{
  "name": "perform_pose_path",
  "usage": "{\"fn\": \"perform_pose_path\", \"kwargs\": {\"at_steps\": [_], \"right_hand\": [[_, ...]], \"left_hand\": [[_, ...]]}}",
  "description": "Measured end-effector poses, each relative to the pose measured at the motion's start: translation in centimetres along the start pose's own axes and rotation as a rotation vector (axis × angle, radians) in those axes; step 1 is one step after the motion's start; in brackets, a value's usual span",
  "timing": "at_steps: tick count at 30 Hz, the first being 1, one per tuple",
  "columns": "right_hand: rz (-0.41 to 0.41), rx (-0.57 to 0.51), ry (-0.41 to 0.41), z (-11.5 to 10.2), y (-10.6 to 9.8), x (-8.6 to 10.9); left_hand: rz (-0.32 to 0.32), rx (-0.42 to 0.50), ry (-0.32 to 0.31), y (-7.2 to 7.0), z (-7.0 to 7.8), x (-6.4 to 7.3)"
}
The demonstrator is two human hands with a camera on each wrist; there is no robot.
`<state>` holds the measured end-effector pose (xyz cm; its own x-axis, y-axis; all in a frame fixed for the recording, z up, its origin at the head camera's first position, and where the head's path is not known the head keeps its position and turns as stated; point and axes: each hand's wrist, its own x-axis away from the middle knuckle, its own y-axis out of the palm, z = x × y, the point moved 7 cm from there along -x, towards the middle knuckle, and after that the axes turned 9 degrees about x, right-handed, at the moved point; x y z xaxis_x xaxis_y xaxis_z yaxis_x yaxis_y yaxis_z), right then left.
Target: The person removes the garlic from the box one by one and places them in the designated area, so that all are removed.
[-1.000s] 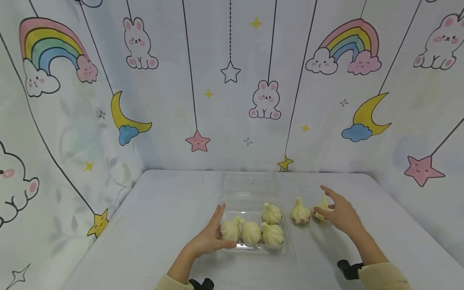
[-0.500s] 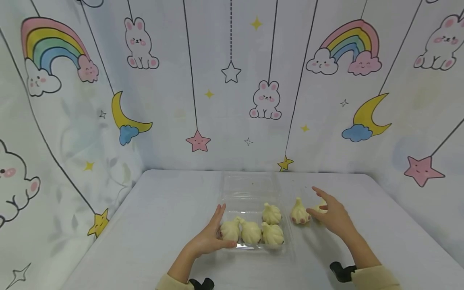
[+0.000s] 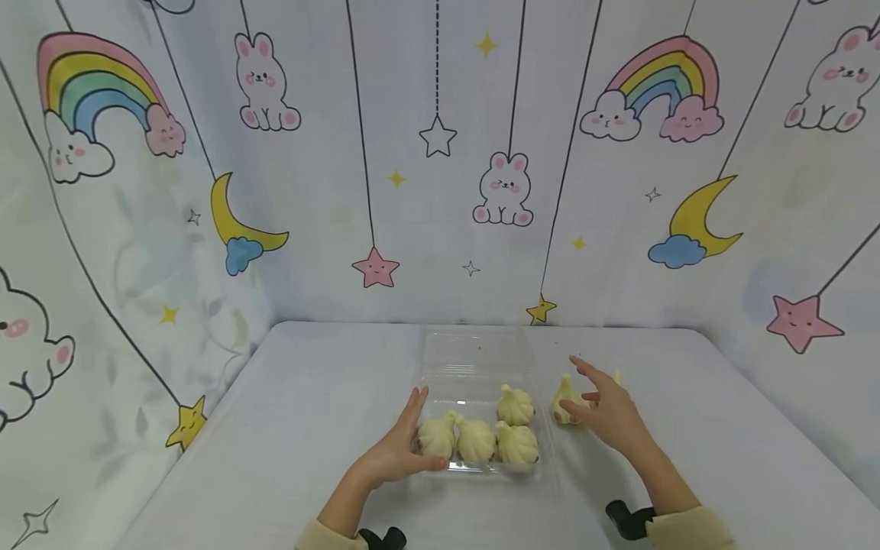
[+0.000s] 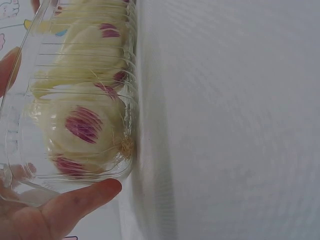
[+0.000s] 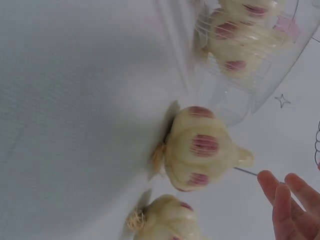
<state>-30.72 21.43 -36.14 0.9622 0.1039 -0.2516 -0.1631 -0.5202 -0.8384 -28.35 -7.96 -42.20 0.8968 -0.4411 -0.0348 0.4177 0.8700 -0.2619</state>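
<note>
My left hand [image 3: 395, 451] grips the left front corner of a clear plastic box [image 4: 20, 135], thumb at the front and fingers along the side. Inside sit several pale garlic bulbs [image 3: 476, 441] with purple streaks, in a front row plus one behind at the right. Just right of the box a loose garlic bulb [image 5: 205, 147] stands on the table. Beside it my right hand [image 3: 612, 416] hovers with spread fingers, which look apart from the bulb in the right wrist view. A second loose bulb [image 5: 170, 222] is mostly hidden behind that hand in the head view.
The box's clear lid [image 3: 474, 351] lies folded back behind it. A white cloth covers the table [image 3: 309, 382]. Curtains [image 3: 309, 191] printed with rabbits, stars and rainbows enclose the back and sides. Black wrist mounts [image 3: 629, 519] sit by both sleeves.
My right hand has moved left, from the farther loose garlic bulb to the one closer to the box. My left hand keeps its place on the box.
</note>
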Motion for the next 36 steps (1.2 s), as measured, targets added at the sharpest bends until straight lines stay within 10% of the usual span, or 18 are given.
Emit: {"fn": "perform_pose_path", "kwargs": {"at_steps": [36], "right_hand": [[-0.019,-0.137,-0.066,-3.4,4.1,-0.1]], "left_hand": [[-0.004,-0.021,0.008,-0.1,-0.1,0.1]]}}
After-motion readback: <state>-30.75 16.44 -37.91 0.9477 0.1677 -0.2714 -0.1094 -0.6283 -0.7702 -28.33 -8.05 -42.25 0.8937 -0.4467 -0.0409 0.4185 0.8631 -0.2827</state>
